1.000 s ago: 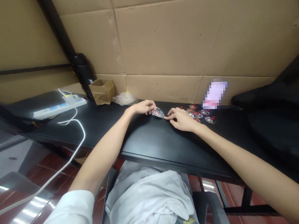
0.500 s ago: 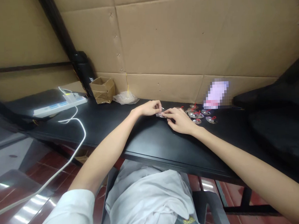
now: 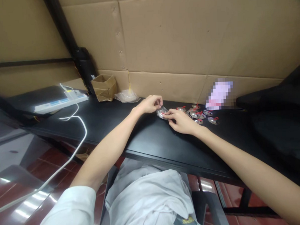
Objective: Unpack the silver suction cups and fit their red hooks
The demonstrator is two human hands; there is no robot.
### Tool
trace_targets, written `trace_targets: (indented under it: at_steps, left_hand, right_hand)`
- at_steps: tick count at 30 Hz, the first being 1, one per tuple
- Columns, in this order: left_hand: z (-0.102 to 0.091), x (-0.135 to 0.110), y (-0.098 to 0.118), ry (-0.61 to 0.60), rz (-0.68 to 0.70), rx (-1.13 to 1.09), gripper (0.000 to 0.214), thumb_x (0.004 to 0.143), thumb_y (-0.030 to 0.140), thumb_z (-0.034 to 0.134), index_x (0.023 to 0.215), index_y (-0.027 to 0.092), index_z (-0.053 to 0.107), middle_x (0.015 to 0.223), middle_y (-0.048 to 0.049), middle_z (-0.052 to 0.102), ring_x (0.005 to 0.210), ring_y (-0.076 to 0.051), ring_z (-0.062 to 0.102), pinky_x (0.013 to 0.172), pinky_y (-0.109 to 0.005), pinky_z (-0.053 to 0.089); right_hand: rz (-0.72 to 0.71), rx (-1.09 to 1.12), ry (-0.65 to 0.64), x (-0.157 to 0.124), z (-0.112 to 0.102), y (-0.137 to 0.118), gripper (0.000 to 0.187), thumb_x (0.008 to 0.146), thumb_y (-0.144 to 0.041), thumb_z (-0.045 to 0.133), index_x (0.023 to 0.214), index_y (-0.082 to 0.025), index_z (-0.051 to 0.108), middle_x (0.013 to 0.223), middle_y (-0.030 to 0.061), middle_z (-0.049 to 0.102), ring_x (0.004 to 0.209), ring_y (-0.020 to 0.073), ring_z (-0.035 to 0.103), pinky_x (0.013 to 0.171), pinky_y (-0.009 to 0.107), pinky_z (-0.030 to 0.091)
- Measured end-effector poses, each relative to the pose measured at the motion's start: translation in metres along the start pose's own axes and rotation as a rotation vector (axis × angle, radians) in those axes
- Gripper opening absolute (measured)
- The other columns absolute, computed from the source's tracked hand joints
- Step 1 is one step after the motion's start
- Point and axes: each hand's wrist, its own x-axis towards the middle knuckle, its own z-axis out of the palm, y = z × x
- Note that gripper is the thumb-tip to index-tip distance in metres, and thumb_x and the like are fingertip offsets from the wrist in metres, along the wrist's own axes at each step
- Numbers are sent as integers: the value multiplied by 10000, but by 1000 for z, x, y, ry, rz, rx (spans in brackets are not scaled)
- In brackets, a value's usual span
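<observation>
Head view: my left fingers (image 3: 157, 100) and right fingers (image 3: 168, 113) grip a clear suction cup (image 3: 162, 112) between them over the black bench (image 3: 151, 142), just left of the red-tied suction cups (image 3: 197, 114) lying nearby.

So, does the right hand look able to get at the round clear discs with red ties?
Probably yes. The right hand lies just beside the round clear discs on the black desk, with nothing between, though its fingers must first release a clear piece.
</observation>
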Motion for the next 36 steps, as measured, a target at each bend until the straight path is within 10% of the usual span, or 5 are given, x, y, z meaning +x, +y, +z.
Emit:
trace_targets:
  at_steps: [7,15,27,32,36]
  left_hand:
    - [-8,-4,-10,135,-48,54,132,874,112,702,962,199,655,910,-17,751,843,-162,670,784,-274,458]
    - [-19,-7,-18,-20,-58,-131,179,804,203,812,840,171,640,801,-20,742,755,-152,687,745,-271,485]
    - [-26,-12,-30,35,-205,112,319,651,201,976,777,176,684,728,7,687,658,-137,579,647,-279,395]
    - [-26,-9,-16,156,-170,70,264,956,405,754,852,172,685,776,-29,733,710,-149,635,708,-277,443]
    - [-19,-8,0,-49,-212,-48,391,994,554,676,897,176,683,755,-46,759,704,-173,694,710,-287,476]
  right_hand:
    - [-12,90,16,2,-5,-6,401,895,-67,579,1127,-227,864,1128,97,804,1027,289,735,973,433,560]
    - [31,63,81,2,-9,0,225,836,-65,579,803,-228,732,916,63,785,924,271,686,921,423,502]
    - [6,73,-4,-7,1,12,536,969,-217,588,1503,-209,633,1475,140,706,1324,345,668,1135,551,487]
    - [24,116,59,-3,0,2,338,1006,-241,607,1329,-196,694,1265,136,785,1133,307,744,1016,470,552]
    - [16,174,67,-1,-1,3,218,1024,-246,628,1216,-211,727,1119,95,818,1002,275,767,924,407,565]
